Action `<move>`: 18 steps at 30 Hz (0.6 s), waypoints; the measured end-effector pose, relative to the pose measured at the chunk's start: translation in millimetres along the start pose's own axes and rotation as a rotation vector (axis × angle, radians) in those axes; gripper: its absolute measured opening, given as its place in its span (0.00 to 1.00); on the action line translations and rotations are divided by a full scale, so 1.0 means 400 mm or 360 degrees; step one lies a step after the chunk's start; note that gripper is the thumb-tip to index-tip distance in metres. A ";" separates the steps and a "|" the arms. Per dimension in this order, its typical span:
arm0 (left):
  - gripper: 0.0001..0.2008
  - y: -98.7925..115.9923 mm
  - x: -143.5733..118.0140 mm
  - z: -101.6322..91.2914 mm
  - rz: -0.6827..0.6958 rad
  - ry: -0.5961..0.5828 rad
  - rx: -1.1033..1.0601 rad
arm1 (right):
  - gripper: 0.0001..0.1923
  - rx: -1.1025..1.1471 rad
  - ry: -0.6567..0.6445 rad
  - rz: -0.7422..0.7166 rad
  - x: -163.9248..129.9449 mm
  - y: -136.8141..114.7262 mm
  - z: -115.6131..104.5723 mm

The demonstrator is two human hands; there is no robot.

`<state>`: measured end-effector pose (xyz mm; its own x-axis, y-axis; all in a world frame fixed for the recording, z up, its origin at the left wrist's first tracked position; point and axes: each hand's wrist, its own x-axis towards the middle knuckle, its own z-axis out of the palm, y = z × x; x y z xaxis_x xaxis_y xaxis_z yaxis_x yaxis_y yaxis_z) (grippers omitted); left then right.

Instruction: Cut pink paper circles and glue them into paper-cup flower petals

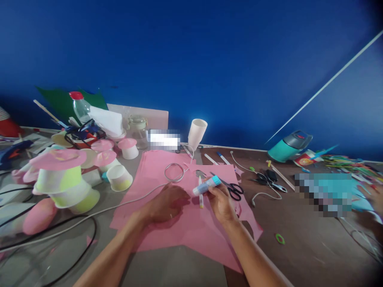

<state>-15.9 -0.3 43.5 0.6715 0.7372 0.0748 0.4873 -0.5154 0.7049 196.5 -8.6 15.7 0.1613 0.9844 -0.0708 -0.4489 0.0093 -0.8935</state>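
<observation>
My right hand (220, 204) grips a glue stick (206, 185) with a light blue body and white cap, tilted with the cap end pointing left. My left hand (166, 203) lies palm down on a large pink paper sheet (191, 223), fingers loosely curled, holding nothing that I can see. A small pen or marker (200, 197) lies on the sheet between both hands. Black-handled scissors (233, 189) rest just right of the glue stick. A round wire ring (174, 172) lies on the pink paper beyond my left hand.
Paper cups (119, 177) with pink tops crowd the left side, with a plastic bottle (80, 107) and a glass jar (139, 130) behind. A white cup (196, 134) stands tilted at the back. Cables (74, 223) run across the left. A teal flask (287, 146) lies right.
</observation>
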 end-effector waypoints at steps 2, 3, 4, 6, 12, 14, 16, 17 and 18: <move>0.13 -0.007 0.001 -0.011 -0.0099 0.0120 0.0095 | 0.10 0.0000 0.0001 -0.0007 0.000 -0.002 0.000; 0.12 -0.011 0.001 -0.016 -0.0175 0.0131 0.0195 | 0.09 -0.0004 -0.0002 -0.0011 0.000 -0.003 0.000; 0.13 -0.013 0.001 -0.022 -0.0259 0.0107 0.0309 | 0.09 -0.0010 -0.0007 -0.0016 0.000 -0.003 0.000; 0.16 -0.015 0.000 -0.029 -0.0405 0.0011 0.0507 | 0.08 -0.0023 -0.0016 -0.0023 0.000 -0.004 0.001; 0.14 0.000 0.004 -0.010 -0.0464 -0.0024 0.0717 | 0.08 -0.0052 -0.0041 -0.0048 -0.004 -0.006 0.005; 0.12 0.004 0.006 0.002 -0.0357 -0.0002 0.0664 | 0.08 -0.0048 -0.0040 -0.0050 -0.004 -0.006 0.007; 0.12 0.008 0.005 0.013 -0.0253 0.0008 0.0567 | 0.09 -0.0043 -0.0035 -0.0049 -0.003 -0.005 0.007; 0.12 0.010 0.005 0.017 -0.0222 0.0035 0.0476 | 0.09 -0.0041 -0.0033 -0.0048 -0.003 -0.003 0.007; 0.11 0.011 0.004 0.019 -0.0188 0.0056 0.0362 | 0.09 -0.0041 -0.0034 -0.0045 -0.002 -0.002 0.006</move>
<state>-8.5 -4.8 41.2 0.5847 0.8108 0.0288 0.6769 -0.5071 0.5335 194.6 -9.0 17.6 0.1546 0.9873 -0.0359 -0.4215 0.0331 -0.9062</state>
